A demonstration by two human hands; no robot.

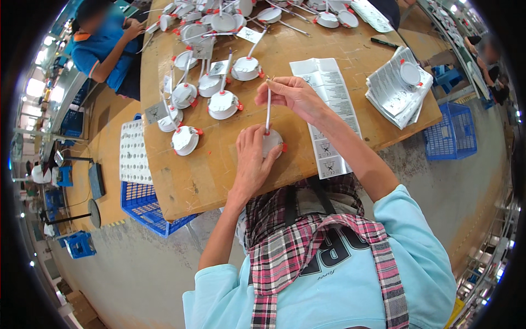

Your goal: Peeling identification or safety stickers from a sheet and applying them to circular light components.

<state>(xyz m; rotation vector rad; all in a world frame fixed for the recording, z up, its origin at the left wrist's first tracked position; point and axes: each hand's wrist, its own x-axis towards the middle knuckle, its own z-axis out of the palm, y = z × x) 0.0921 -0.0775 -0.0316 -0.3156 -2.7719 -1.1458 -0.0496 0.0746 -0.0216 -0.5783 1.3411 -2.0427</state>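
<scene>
Left hand clasps a round white plastic-looking lamp, likely light, best held by its rim; ahead, the right hand pinches its slim, probably bendy white cable.

Bright light covers the table; fisheye edges bend into black.

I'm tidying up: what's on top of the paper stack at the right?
A round white downlight lies on the paper stack; whatever is directly beneath it is covered.
</scene>
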